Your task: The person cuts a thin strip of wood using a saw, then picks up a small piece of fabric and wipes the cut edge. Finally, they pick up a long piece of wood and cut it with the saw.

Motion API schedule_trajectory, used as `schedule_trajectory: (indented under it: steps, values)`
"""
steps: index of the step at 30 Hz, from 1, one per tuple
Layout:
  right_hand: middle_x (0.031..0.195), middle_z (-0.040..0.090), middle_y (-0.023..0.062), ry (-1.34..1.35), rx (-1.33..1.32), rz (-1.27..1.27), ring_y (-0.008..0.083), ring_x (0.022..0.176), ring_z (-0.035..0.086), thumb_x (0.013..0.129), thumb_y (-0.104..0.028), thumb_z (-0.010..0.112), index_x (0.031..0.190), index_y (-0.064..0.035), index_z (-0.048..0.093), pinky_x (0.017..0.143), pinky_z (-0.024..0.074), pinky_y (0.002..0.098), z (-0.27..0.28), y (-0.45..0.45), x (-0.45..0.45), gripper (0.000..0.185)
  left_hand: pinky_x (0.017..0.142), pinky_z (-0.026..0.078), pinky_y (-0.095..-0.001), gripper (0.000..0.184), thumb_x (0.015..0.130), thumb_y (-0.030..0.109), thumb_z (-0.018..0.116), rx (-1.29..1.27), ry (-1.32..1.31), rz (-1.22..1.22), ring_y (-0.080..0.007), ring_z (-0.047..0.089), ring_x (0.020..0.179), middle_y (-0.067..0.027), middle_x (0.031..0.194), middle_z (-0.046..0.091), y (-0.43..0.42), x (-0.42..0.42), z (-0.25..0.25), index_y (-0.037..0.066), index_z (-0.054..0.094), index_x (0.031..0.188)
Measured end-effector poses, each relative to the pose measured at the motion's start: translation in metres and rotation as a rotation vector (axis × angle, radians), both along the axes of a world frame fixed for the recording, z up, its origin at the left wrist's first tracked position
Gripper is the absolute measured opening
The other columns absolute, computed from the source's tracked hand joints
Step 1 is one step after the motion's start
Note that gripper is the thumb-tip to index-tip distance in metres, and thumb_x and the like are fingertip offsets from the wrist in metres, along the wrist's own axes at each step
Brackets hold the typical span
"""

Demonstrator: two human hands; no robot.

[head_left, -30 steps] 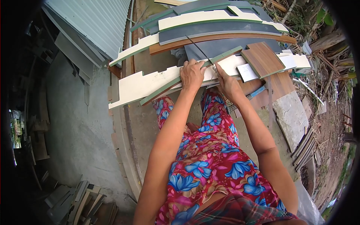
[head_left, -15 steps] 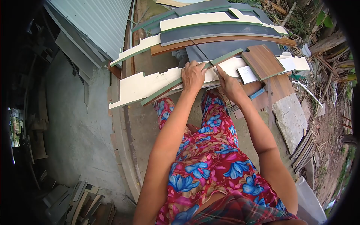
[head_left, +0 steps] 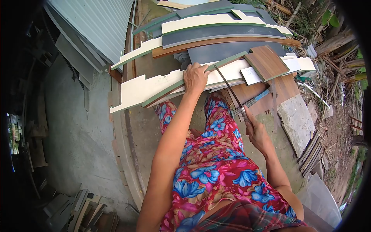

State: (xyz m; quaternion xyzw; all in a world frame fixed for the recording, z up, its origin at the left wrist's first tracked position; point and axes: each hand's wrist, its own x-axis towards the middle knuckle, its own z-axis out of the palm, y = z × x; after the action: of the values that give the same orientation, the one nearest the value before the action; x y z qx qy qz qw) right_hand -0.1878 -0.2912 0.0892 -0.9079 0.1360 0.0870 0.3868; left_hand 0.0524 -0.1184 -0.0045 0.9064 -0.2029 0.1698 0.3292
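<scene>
My left hand [head_left: 196, 78] grips a long green-edged strip [head_left: 162, 94], pressing it down on a notched cream board [head_left: 139, 89]. The strip lies slantwise across the board. In my right hand [head_left: 256, 131] is the handle of a narrow-bladed handsaw [head_left: 230, 88], its long dark blade seen nearly edge-on. The blade's tip touches or nearly touches the strip, just right of my left fingers; I cannot tell which. Right of the blade, a wood-grain panel [head_left: 267, 62] and a small white block [head_left: 252, 75] lie on the board.
Beyond the board lie dark grey panels [head_left: 235, 52], a brown plank [head_left: 224, 41] and another notched cream board [head_left: 197, 24]. A blue-handled tool [head_left: 262, 95] rests on wood-grain boards at right. Scrap strips [head_left: 310, 152] and a stone slab [head_left: 295, 121] lie lower right. Corrugated sheeting [head_left: 92, 27] stands left.
My right hand has drawn the saw back toward my body and to the right, away from the strip. My left hand stays on the strip.
</scene>
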Motion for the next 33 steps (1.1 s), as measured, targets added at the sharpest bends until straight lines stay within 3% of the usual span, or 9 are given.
schedule_trajectory:
  steps: [4,7,10,13,16,19,22,33]
  values:
    - [0.094,0.065,0.0284,-0.025,0.102,-0.114,0.0246,0.079,0.065,0.098,-0.003,0.048,0.153,-0.0166,0.035,0.078,0.0496,0.0361,0.033,0.005,0.003,0.058,0.079,0.046,-0.047,0.027,0.078,0.021,0.076,0.031,0.03,0.015,-0.0314,0.06,0.093,-0.0083,0.094,0.065,0.01,-0.003,0.001,0.013,0.076,0.104]
    - [0.084,0.061,0.0229,-0.076,0.124,-0.117,0.0206,0.069,0.053,0.098,-0.002,0.048,0.152,-0.0154,0.037,0.076,0.0501,0.0339,0.028,0.006,0.016,0.057,0.082,0.044,-0.0465,0.029,0.077,0.021,0.079,0.05,0.105,0.028,-0.0315,0.059,0.096,-0.0102,0.096,0.064,0.021,-0.009,0.006,0.011,0.076,0.103]
    - [0.086,0.062,0.0227,-0.203,0.093,-0.056,0.0203,0.07,0.053,0.098,-0.002,0.048,0.152,-0.0151,0.038,0.077,0.0505,0.0332,0.004,0.004,0.026,0.056,0.084,0.043,-0.0467,0.032,0.075,0.023,0.08,0.121,0.127,0.038,-0.0315,0.058,0.098,-0.0113,0.098,0.064,0.027,-0.01,0.013,0.011,0.075,0.104]
    - [0.1,0.065,0.0277,-0.085,0.098,-0.08,0.0248,0.077,0.062,0.098,-0.002,0.047,0.152,-0.0148,0.037,0.081,0.0501,0.0343,0.002,0.004,0.033,0.056,0.086,0.042,-0.0468,0.036,0.074,0.025,0.081,0.127,0.122,0.022,-0.0311,0.057,0.101,-0.0118,0.101,0.064,0.02,-0.01,0.019,0.011,0.074,0.106]
    - [0.111,0.063,0.0326,-0.163,0.102,-0.075,0.0363,0.093,0.069,0.098,-0.004,0.046,0.152,-0.0155,0.037,0.086,0.0499,0.0383,-0.011,0.001,0.036,0.055,0.086,0.043,-0.0473,0.041,0.074,0.031,0.08,0.088,0.062,0.015,-0.0311,0.057,0.102,-0.01,0.105,0.064,0.0,-0.009,0.02,0.012,0.072,0.11]
    - [0.112,0.063,0.0336,-0.172,0.071,-0.071,0.0459,0.104,0.064,0.099,-0.007,0.046,0.152,-0.0162,0.037,0.087,0.0492,0.0448,-0.021,-0.002,0.038,0.054,0.086,0.043,-0.0463,0.038,0.076,0.027,0.08,0.077,0.063,-0.012,-0.0304,0.057,0.102,-0.0103,0.104,0.063,-0.019,-0.006,0.012,0.013,0.073,0.11]
    - [0.107,0.063,0.0348,-0.13,0.057,-0.074,0.0495,0.106,0.059,0.099,-0.009,0.046,0.151,-0.0168,0.037,0.084,0.0476,0.0501,-0.018,-0.002,0.041,0.054,0.086,0.044,-0.0457,0.033,0.078,0.023,0.077,0.068,0.088,-0.01,-0.031,0.058,0.101,-0.0101,0.101,0.064,-0.021,-0.003,0.009,0.012,0.074,0.109]
    - [0.093,0.062,0.0367,-0.115,0.052,-0.051,0.0507,0.097,0.061,0.098,-0.009,0.048,0.151,-0.0166,0.037,0.08,0.0475,0.0511,-0.028,-0.006,0.04,0.055,0.081,0.048,-0.0454,0.027,0.077,0.02,0.076,0.008,0.022,-0.041,-0.0333,0.06,0.091,-0.0108,0.093,0.065,-0.016,-0.001,0.005,0.013,0.076,0.104]
